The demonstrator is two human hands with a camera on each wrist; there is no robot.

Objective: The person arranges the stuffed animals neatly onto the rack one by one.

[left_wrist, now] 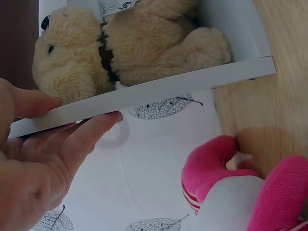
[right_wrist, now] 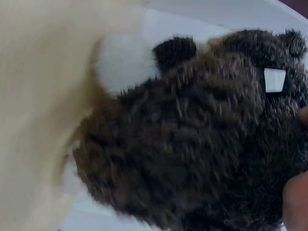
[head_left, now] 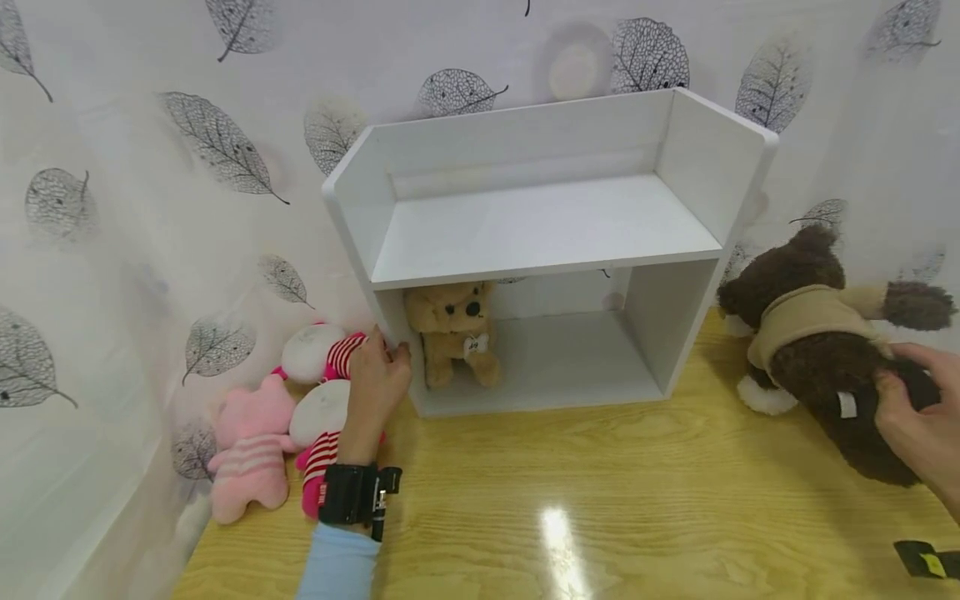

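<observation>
My left hand [head_left: 378, 375] pinches the left side panel of a white two-tier shelf [head_left: 525, 271], thumb on the inner face and fingers along the outer one, as the left wrist view shows. A tan plush dog [head_left: 442, 333] sits in the lower compartment against that panel. On the right, my right hand [head_left: 915, 417] grips a dark brown teddy bear [head_left: 825, 367] in a beige shirt by its lower body. The bear lies tilted, face turned away. Its fur [right_wrist: 168, 139] and a white label [right_wrist: 275, 80] fill much of the right wrist view.
Left of the shelf lie a pink plush toy [head_left: 251, 467] and two white-headed plush toys in red stripes, one of them nearer the front [head_left: 321, 412]. A wooden table [head_left: 600, 483] carries everything. Behind hangs a white leaf-print curtain [head_left: 135, 267].
</observation>
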